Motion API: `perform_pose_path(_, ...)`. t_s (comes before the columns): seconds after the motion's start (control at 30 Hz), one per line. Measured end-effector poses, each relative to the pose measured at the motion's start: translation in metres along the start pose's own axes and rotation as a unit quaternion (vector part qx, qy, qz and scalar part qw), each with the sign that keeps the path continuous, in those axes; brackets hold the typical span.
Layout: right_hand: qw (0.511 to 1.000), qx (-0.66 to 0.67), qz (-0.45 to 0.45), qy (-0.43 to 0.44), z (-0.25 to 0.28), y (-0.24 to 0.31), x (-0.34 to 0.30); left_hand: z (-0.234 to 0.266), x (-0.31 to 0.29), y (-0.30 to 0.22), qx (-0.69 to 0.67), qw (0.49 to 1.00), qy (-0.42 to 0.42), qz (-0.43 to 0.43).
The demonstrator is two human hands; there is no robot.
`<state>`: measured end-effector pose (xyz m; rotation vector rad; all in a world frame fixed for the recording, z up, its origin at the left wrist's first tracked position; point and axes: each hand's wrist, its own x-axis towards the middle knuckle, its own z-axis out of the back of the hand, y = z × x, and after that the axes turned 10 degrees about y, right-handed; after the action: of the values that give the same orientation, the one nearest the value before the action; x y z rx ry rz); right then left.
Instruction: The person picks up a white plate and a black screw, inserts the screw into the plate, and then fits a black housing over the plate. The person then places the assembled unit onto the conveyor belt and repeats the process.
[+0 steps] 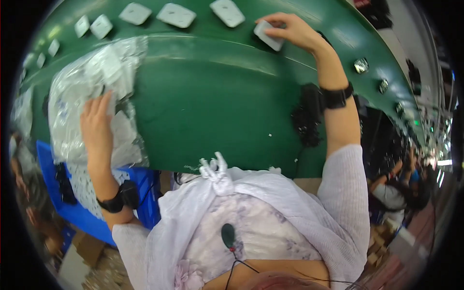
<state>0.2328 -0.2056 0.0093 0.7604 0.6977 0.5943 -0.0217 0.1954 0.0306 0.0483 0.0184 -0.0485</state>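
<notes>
At the far side of the green table, my right hand (pixel 296 33) pinches a white plastic housing (pixel 265 33) between thumb and fingers. The housing lies at the end of a curved row of similar pale pieces, its neighbour being a white housing (pixel 227 13) to the left. My left hand (pixel 98 121) rests on a clear plastic bag (pixel 63 99) at the left, its fingers stretched out over it. White pieces (pixel 125 131) show inside and through the bag beside that hand. My left thumb is mostly hidden.
A bundle of black cables (pixel 307 118) lies on the green table (pixel 208 106) near my right forearm. Small shiny parts (pixel 361 65) sit along the far right strip. A blue crate (pixel 77 220) stands below the bag. Other people (pixel 394 193) are at the right and left edges.
</notes>
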Motion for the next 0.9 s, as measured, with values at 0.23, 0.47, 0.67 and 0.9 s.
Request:
perform_pose_path(0.23, 0.985, -0.099, -0.021, -0.137, 0.006, 0.016, -0.033, -0.001, 0.007, 0.011, 0.011, 0.998, 0.05, 0.024)
perform_pose_path(0.47, 0.936, -0.266, -0.012, -0.233, -0.039, 0.011, -0.137, 0.033, -0.009, -0.01, -0.016, 0.997, -0.064, 0.036)
perform_pose_path(0.67, 0.942, -0.263, -0.054, -0.2, -0.083, -0.011, -0.168, 0.007, 0.008, -0.079, -0.496, 0.864, -0.041, 0.073)
perform_pose_path(0.9, 0.929, -0.287, -0.079, -0.221, -0.101, -0.006, -0.159, -0.011, 0.01, -0.166, -0.706, 0.705, 0.066, -0.02)
